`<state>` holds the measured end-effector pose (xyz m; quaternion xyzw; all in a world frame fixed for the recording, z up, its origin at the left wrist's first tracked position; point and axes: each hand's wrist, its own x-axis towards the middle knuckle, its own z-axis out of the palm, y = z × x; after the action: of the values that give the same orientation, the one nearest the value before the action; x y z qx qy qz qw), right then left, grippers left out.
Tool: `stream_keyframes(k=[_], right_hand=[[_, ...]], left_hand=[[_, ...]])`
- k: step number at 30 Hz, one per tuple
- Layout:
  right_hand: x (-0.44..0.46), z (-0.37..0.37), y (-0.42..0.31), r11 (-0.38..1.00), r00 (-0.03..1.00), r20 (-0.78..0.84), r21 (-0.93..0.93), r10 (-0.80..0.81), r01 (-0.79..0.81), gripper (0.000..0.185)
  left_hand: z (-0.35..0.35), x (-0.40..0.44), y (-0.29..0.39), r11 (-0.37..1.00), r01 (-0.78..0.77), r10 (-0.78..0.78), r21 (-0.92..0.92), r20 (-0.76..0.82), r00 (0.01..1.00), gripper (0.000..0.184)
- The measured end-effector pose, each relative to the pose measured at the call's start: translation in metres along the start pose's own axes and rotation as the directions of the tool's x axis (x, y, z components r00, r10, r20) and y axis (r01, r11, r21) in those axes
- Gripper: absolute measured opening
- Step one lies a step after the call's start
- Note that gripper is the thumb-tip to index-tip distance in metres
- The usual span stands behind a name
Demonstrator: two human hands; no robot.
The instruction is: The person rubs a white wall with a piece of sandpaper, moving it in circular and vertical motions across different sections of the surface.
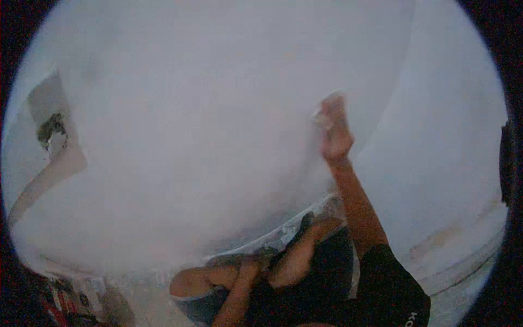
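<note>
My right arm stretches up across a broad pale wall [190, 120]. At its end, my right hand [336, 131] is against or close to that surface, blurred, with its fingers curled around something small and pale that I cannot make out. Low in the view, my left hand [251, 266] rests beside my bent knee [190, 280], and its fingers are hidden in shadow. Both legs are folded under me, in dark shorts. A crumpled, clear-looking sheet [291, 229] runs along the foot of the wall, behind my legs.
Far left is a green plant [52, 128] in a pale holder, near a curved tan edge [46, 180]. Red and dark objects [60, 302] lie at the lower left, blurred. A dark shape [506, 163] borders the right side.
</note>
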<state>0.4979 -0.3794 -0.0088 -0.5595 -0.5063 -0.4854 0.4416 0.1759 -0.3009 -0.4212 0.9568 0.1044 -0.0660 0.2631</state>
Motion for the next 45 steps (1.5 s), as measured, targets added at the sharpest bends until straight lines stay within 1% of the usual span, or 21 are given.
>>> stream_keyframes(k=[3, 6, 9, 11, 12, 13, 15, 16, 18, 20, 23, 25, 26, 29, 32, 34, 36, 37, 39, 42, 45], right_hand=[[0.076, -0.009, 0.002, 0.953, 0.925, -0.252, -0.033, 0.284, -0.302, 0.038], [0.114, 0.002, -0.019, 0.96, 0.9, -0.354, -0.016, 0.257, -0.28, 0.04], [0.096, 0.006, -0.073, 0.989, 0.974, -0.172, 0.028, 0.145, -0.142, 0.04], [0.066, 0.008, -0.083, 0.979, 0.979, 0.051, -0.044, -0.198, 0.2, 0.04], [0.048, 0.011, -0.059, 0.979, 0.979, 0.046, -0.041, -0.199, 0.201, 0.04], [0.024, 0.01, -0.021, 0.943, 1.0, -0.006, 0.333, -0.011, 0.013, 0.04], [0.032, -0.005, 0.0, 0.919, 0.968, -0.095, 0.348, 0.233, -0.187, 0.04], [0.062, -0.017, -0.008, 0.971, 0.948, -0.22, -0.012, 0.231, -0.239, 0.04], [0.107, -0.023, 0.003, 0.923, 0.9, -0.345, -0.178, 0.267, -0.342, 0.04], [0.143, -0.013, -0.019, 0.931, 0.886, -0.353, -0.092, 0.3, -0.352, 0.04], [0.136, 0.019, -0.077, 0.948, 0.921, -0.232, 0.136, 0.312, -0.287, 0.038], [0.091, 0.031, -0.1, 0.993, 0.986, -0.125, 0.03, -0.107, 0.112, 0.037], [0.065, 0.032, -0.102, 0.992, 0.985, -0.128, 0.036, -0.112, 0.118, 0.037], [0.022, 0.017, -0.067, 0.996, 0.986, 0.149, 0.051, -0.079, 0.072, 0.038], [0.057, 0.005, -0.026, 0.947, 0.945, -0.172, 0.214, 0.278, -0.239, 0.041], [0.109, -0.006, -0.026, 0.962, 0.934, -0.27, -0.08, 0.233, -0.263, 0.04], [0.136, 0.012, -0.037, 0.996, 0.961, -0.271, -0.053, 0.049, -0.066, 0.041], [0.131, 0.024, -0.06, 0.985, 0.967, -0.189, 0.044, 0.173, -0.168, 0.04], [0.107, 0.045, -0.116, 0.991, 0.995, -0.082, 0.129, 0.053, -0.043, 0.04], [0.048, 0.044, -0.147, 0.918, 0.871, 0.302, 0.216, -0.387, 0.332, 0.044], [0.032, 0.027, -0.092, 0.951, 0.896, 0.323, 0.16, -0.304, 0.265, 0.044]], left_hand=[[-0.008, -0.004, 0.006, 1.0, -0.003, 0.003, -0.006, -0.001, 1.0, 0.053], [-0.015, -0.004, 0.012, 1.0, -0.006, 0.006, -0.011, 0.001, 1.0, 0.053], [-0.024, -0.008, 0.019, 1.0, -0.008, 0.008, -0.018, -0.009, 1.0, 0.053], [-0.03, -0.011, 0.022, 1.0, -0.017, 0.016, -0.026, -0.019, 1.0, 0.053], [-0.035, -0.014, 0.027, 0.999, -0.02, 0.019, -0.03, -0.025, 1.0, 0.053], [-0.037, -0.017, 0.03, 0.999, -0.025, 0.024, -0.038, -0.032, 0.999, 0.053], [-0.045, -0.022, 0.035, 0.998, -0.033, 0.03, -0.057, -0.05, 0.998, 0.053], [-0.05, -0.028, 0.04, 0.997, -0.036, 0.033, -0.065, -0.057, 0.998, 0.053], [-0.06, -0.035, 0.047, 0.996, -0.045, 0.039, -0.081, -0.069, 0.997, 0.054], [-0.069, -0.038, 0.054, 0.995, -0.047, 0.042, -0.089, -0.067, 0.997, 0.054], [-0.072, -0.027, 0.051, 0.998, -0.008, 0.009, -0.066, 0.016, 1.0, 0.053], [-0.065, -0.017, 0.045, 0.999, 0.02, -0.017, -0.043, 0.074, 0.997, 0.052], [-0.056, -0.011, 0.037, 0.999, 0.024, -0.021, -0.044, 0.066, 0.998, 0.052], [-0.002, 0.011, 0.016, 0.991, 0.072, -0.065, 0.11, -0.066, 0.996, 0.054], [0.051, 0.022, -0.01, 0.974, 0.118, -0.087, 0.192, -0.162, 0.983, 0.056], [0.084, 0.031, -0.022, 0.966, 0.048, 0.04, 0.254, -0.33, 0.943, 0.056], [0.091, 0.036, -0.026, 0.965, 0.014, 0.086, 0.26, -0.368, 0.926, 0.056], [0.075, 0.033, -0.018, 0.98, 0.011, 0.05, 0.201, -0.296, 0.954, 0.056], [0.046, 0.029, -0.004, 0.995, 0.009, 0.008, 0.097, -0.182, 0.983, 0.056], [0.029, 0.022, 0.011, 0.999, 0.004, 0.002, 0.052, -0.123, 0.992, 0.056], [0.039, 0.026, 0.011, 0.999, 0.004, 0.001, 0.045, -0.115, 0.993, 0.056]])
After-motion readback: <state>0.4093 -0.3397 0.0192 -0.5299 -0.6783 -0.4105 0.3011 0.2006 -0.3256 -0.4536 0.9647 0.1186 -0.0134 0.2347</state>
